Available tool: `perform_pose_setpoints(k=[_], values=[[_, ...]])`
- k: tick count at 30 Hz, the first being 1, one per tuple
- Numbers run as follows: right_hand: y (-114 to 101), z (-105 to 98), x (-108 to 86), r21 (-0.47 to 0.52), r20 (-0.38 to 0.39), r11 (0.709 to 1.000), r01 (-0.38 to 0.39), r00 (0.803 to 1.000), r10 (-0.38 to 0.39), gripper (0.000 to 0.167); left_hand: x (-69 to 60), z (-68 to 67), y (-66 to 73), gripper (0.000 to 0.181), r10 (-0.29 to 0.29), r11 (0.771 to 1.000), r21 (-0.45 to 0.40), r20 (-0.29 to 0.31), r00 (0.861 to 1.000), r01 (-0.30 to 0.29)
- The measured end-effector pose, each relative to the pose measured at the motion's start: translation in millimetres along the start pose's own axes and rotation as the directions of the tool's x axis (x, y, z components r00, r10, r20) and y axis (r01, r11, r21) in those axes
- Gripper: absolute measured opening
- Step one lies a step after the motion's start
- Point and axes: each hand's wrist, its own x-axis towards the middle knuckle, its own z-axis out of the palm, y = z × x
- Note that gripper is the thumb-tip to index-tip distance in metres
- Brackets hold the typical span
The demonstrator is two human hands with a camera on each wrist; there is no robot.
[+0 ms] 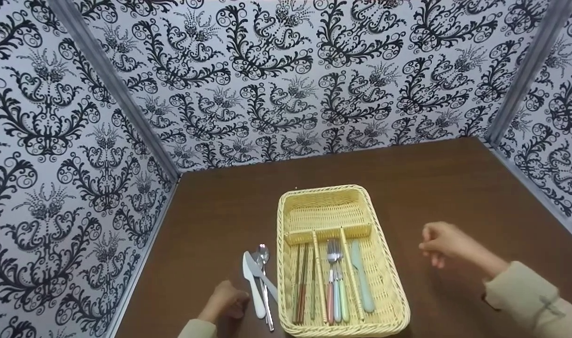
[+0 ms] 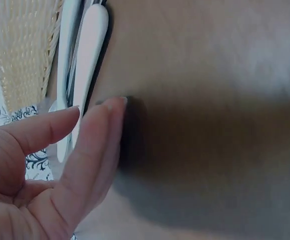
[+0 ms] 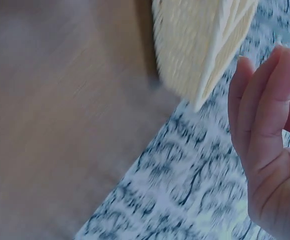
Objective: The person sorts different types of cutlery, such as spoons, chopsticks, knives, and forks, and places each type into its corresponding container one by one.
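Note:
A yellow woven basket (image 1: 383, 281) with divided compartments stands on the table in the head view. Chopsticks (image 1: 303, 286) fill its left slot, forks (image 1: 335, 281) with coloured handles its middle one, and a pale green table knife (image 1: 362, 279) its right one. Left of the basket lie a white-handled knife (image 1: 254, 286), a second knife (image 1: 265, 278) and a spoon (image 1: 264, 253). My left hand (image 1: 225, 299) is beside these, fingers loosely bent around nothing; a white handle (image 2: 91, 45) shows just past its fingertips. Right of the basket, my right hand (image 1: 444, 241) hovers above the table, holding nothing.
The brown table (image 1: 220, 202) is bounded by patterned panels (image 1: 286, 84) at the back and both sides. Grey strips (image 1: 117, 80) cover the corners. The basket's rear compartment (image 1: 325, 216) spans its full width and shows bare weave.

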Motion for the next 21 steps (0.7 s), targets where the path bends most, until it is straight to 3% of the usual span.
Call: perform_pose_setpoints(k=[3,5,12,21], values=[[9,-10,-8.3,0.013,0.003,1.0,-0.009,1.0,0.009,0.017,1.1,4.8,0.3,0.054,-0.027,0.998,-0.056,0.008,1.0,0.027],[12,-13,-12.3,0.019,0.008,1.0,-0.017,1.0,0.017,0.017,1.7,8.2,1.8,0.057,-0.03,0.996,-0.081,0.007,1.0,0.03],[21,-13,-18.3,0.037,0.03,0.999,-0.013,0.999,0.012,0.018,6.2,19.8,8.1,0.012,0.014,0.999,-0.036,-0.029,0.999,-0.015],[29,-14,-21.3,0.067,0.064,0.998,-0.023,0.998,0.019,0.018,16.5,25.4,8.8,0.006,0.016,1.0,0.009,-0.037,0.999,-0.015]])
